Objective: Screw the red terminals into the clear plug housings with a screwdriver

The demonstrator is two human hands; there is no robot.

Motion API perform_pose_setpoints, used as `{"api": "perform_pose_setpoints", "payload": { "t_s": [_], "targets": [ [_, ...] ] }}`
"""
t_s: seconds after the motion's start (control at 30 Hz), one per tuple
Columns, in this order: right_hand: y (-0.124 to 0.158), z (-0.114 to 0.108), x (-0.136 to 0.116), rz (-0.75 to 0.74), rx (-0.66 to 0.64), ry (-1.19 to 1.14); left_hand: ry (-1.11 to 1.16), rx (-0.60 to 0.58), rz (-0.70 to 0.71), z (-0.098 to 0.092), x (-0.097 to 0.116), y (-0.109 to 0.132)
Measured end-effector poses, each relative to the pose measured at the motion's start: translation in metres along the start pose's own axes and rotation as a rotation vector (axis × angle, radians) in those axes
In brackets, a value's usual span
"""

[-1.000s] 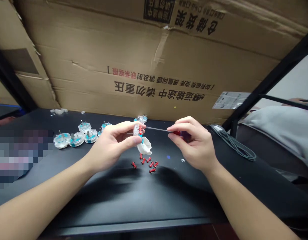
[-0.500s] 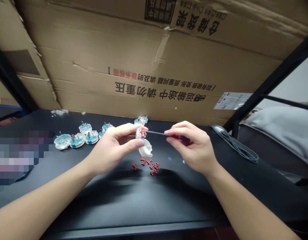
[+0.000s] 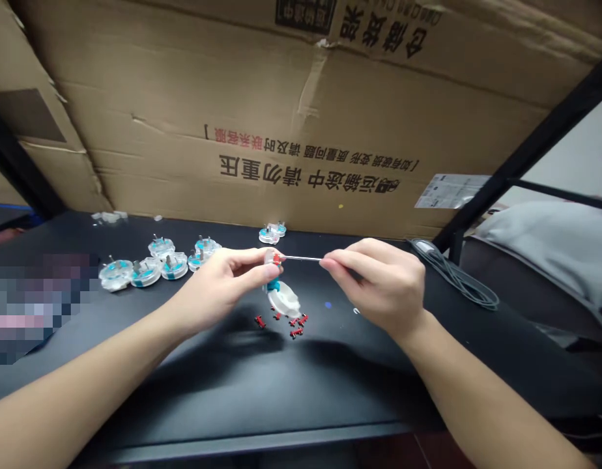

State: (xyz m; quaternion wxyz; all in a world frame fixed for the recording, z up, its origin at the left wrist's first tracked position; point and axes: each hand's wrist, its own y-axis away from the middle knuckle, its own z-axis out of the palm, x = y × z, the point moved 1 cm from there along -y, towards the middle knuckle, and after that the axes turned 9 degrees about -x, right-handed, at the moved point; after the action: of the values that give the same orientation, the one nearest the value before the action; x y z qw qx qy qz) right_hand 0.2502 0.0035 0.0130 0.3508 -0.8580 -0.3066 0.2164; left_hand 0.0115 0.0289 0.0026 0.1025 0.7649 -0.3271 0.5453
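My left hand (image 3: 215, 290) pinches a clear plastic plug housing (image 3: 270, 256) between thumb and fingers, above the table. A small red part (image 3: 277, 259) sits at its right face. Below hangs a white round plug piece (image 3: 285, 299) with a blue portion beside my thumb; how it joins the housing I cannot tell. My right hand (image 3: 382, 283) is closed around a screwdriver, its handle hidden in the fingers. The metal screwdriver shaft (image 3: 303, 258) points left, its tip at the red part. Several loose red parts (image 3: 296, 333) lie on the table underneath.
Several clear and blue plugs (image 3: 145, 272) stand at the left on the black table (image 3: 262, 404), with more plugs (image 3: 269, 234) near the cardboard (image 3: 184, 78) behind. Small clear pieces (image 3: 109, 217) lie at the back left. A coiled grey cable (image 3: 457, 280) lies at the right.
My right fingers have wrapped further round the screwdriver, hiding its red handle. The white piece hangs slightly lower, over some loose red parts. The view has shifted a little.
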Motion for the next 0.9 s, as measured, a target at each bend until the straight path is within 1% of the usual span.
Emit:
{"api": "perform_pose_setpoints", "payload": {
  "t_s": [0.07, 0.17, 0.2, 0.27, 0.33, 0.37, 0.47, 0.5, 0.57, 0.73, 0.8, 0.9],
  "targets": [
    [-0.001, -0.001, 0.002, 0.12, -0.069, -0.224, -0.037, 0.032, 0.035, -0.004, -0.002, -0.001],
    [-0.001, -0.001, 0.004, 0.314, -0.146, -0.603, -0.175, 0.091, 0.137, -0.01, -0.002, 0.0],
    [-0.001, -0.001, 0.004, 0.357, -0.154, -0.689, -0.221, 0.108, 0.174, -0.011, -0.002, 0.001],
    [0.0, 0.002, 0.005, 0.413, -0.17, -0.786, -0.28, 0.13, 0.23, -0.012, -0.001, 0.002],
    [0.001, 0.004, 0.006, 0.415, -0.165, -0.802, -0.294, 0.128, 0.25, -0.012, -0.001, 0.002],
    [0.002, 0.004, 0.007, 0.388, -0.136, -0.782, -0.295, 0.12, 0.248, -0.011, -0.001, 0.002],
    [0.004, 0.004, 0.009, 0.251, -0.02, -0.663, -0.272, 0.106, 0.227, -0.01, -0.001, 0.003],
    [0.005, 0.004, 0.01, 0.216, -0.001, -0.625, -0.256, 0.109, 0.225, -0.01, -0.001, 0.003],
    [0.006, 0.004, 0.01, 0.192, -0.004, -0.593, -0.227, 0.117, 0.234, -0.01, 0.0, 0.004],
    [0.005, 0.008, 0.011, 0.28, -0.096, -0.724, -0.279, 0.124, 0.325, -0.011, -0.002, 0.004],
    [0.005, 0.009, 0.012, 0.245, -0.067, -0.702, -0.278, 0.119, 0.361, -0.01, -0.004, 0.003],
    [0.005, 0.009, 0.012, 0.161, -0.013, -0.63, -0.211, 0.104, 0.366, -0.009, -0.005, 0.002]
  ]
}}
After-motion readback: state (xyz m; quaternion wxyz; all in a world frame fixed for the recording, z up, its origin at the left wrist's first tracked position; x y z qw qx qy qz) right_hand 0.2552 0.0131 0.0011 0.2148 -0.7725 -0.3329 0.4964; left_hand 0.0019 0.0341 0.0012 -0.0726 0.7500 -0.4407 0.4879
